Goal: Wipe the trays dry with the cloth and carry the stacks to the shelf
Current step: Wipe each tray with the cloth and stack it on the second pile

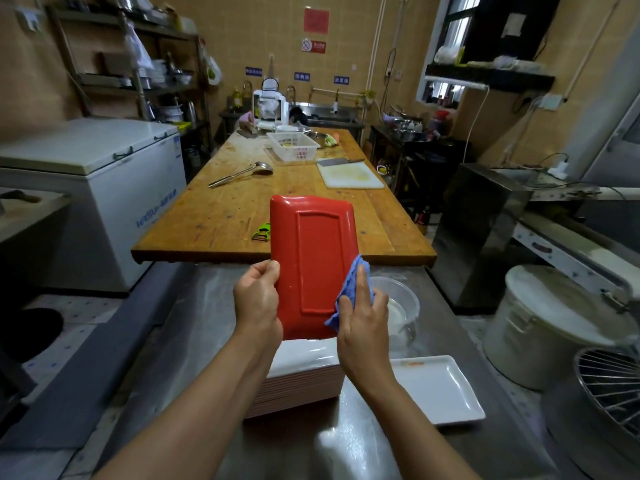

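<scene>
Head view of a tiled kitchen. Foreground: a steel worktop (pixel 214 341), wet and reflective, bearing a stack of trays (pixel 301 379) with a white tray uppermost, a single white tray (pixel 440 389) lying flat just to the right of the stack, and a clear plastic bowl (pixel 398 306) behind them. Beyond the steel surface stands a long wooden table (pixel 242 209) carrying a ladle (pixel 242 173), a white basket (pixel 292 145), a white cutting board (pixel 349 174) with a cleaver (pixel 337 162) at its far edge, and a green peeler (pixel 262 232) near the front edge. A white chest freezer (pixel 93 188) stands at left, with metal shelving (pixel 138 74) against the wall behind it; a lidded white bucket (pixel 550 327) and a wire guard (pixel 609 393) stand at right.

Centre: a red tray (pixel 311 265) is held upright above the stack, its underside facing the camera. The left hand (pixel 258 303) grips the tray's left edge, the thumb curled over the rim onto the underside. The right hand (pixel 362 317) holds a blue cloth (pixel 349 292) against the tray's right edge, the thumb lying along the cloth on the near side and the fingers wrapped behind it, so that the cloth is clamped to the rim.
</scene>
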The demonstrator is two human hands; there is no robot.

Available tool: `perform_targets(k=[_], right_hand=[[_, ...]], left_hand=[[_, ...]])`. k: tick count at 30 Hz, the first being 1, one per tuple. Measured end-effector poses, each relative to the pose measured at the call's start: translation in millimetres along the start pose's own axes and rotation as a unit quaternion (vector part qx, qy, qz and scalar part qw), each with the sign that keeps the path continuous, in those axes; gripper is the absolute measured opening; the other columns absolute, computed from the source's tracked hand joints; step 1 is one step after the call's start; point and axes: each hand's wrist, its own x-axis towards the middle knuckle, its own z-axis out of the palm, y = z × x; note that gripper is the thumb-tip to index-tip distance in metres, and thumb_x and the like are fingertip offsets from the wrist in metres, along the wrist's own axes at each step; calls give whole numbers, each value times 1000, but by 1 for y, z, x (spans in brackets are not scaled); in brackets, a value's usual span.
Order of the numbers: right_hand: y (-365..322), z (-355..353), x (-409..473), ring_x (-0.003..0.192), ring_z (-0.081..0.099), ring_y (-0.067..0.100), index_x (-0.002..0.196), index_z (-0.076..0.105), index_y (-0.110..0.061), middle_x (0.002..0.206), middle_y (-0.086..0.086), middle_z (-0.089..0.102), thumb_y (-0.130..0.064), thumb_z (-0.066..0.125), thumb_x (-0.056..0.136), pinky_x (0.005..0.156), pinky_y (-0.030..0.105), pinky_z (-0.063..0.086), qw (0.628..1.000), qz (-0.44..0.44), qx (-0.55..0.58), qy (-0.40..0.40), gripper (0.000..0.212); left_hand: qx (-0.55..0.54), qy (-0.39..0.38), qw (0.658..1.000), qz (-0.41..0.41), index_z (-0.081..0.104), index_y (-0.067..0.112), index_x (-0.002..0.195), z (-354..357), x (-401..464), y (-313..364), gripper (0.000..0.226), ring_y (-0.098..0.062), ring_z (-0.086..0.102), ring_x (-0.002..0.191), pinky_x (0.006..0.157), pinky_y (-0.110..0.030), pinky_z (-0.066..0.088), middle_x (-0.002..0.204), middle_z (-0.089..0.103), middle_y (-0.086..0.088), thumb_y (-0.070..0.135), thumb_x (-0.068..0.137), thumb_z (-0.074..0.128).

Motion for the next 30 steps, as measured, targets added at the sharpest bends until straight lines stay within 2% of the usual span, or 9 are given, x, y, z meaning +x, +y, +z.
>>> perform_targets(k=[4, 7, 9, 13, 17, 21, 24, 27, 30], right_hand=[[4, -7, 7, 105, 51, 6, 144, 26, -40, 121, -1, 40, -36, 48, 94, 90, 18, 48, 978, 110, 175, 33, 54], [9, -17, 16, 111, 59, 15, 137, 43, -33, 125, -2, 56, -28, 60, 89, 93, 42, 52, 942, 135, 304, 43, 51], [14, -24, 20, 104, 65, 18, 129, 53, -29, 118, -2, 63, -18, 66, 86, 89, 44, 54, 919, 144, 364, 36, 46], [27, -39, 33, 78, 69, 12, 114, 62, -31, 106, 4, 68, -8, 70, 81, 58, 25, 55, 912, 144, 384, 7, 41], [35, -55, 46, 65, 64, 3, 112, 63, -26, 99, 2, 67, -4, 72, 78, 47, 16, 46, 918, 141, 369, -28, 41], [39, -75, 56, 86, 67, 18, 116, 64, -16, 110, 10, 67, -1, 72, 76, 64, 27, 55, 925, 124, 347, -88, 43], [35, -84, 65, 88, 67, 11, 113, 65, -14, 111, 10, 67, 4, 69, 77, 68, 21, 54, 927, 81, 341, -132, 40], [32, -83, 70, 94, 63, 7, 115, 64, -19, 115, 4, 64, 0, 66, 81, 73, 17, 51, 946, 55, 284, -144, 39], [33, -76, 69, 116, 49, 9, 125, 58, -20, 126, -4, 51, -8, 60, 88, 96, 22, 40, 982, 10, 147, -116, 38]], left_hand=[[-25, 7, 1000, 8, 56, 16, 74, 9, -6, -3, 21, -8, 61, 51, 63, -34, 54, 53, 63, 6, 10, 94, 53], [-47, -36, 998, -14, 55, 17, 78, 11, -13, -3, 20, -10, 63, 57, 63, -32, 55, 58, 65, 6, 12, 96, 48], [-43, -92, 994, -36, 54, 18, 82, 5, -13, 1, 19, -11, 59, 61, 62, -29, 51, 66, 63, 3, 12, 97, 45], [60, -198, 976, -67, 50, 25, 82, -10, -1, 17, 14, -19, 60, 69, 67, -34, 48, 77, 62, -2, 25, 96, 45], [42, -182, 980, -69, 55, 19, 100, -13, 14, 36, 12, -20, 64, 78, 71, -37, 52, 89, 65, -7, 23, 97, 43], [98, -206, 967, -110, 66, 18, 87, -16, 27, 55, 21, -16, 65, 68, 64, -34, 54, 72, 66, -2, 32, 93, 51], [189, -255, 939, -131, 64, 15, 96, -15, 27, 55, 24, -15, 65, 61, 56, -26, 55, 71, 68, -3, 36, 92, 52], [148, -244, 952, -114, 64, 11, 99, -12, 28, 45, 24, -16, 68, 60, 57, -26, 55, 74, 72, -5, 29, 94, 49], [97, -230, 962, -108, 63, 8, 97, -10, 29, 36, 23, -14, 68, 58, 55, -26, 56, 70, 72, -4, 23, 97, 46]])
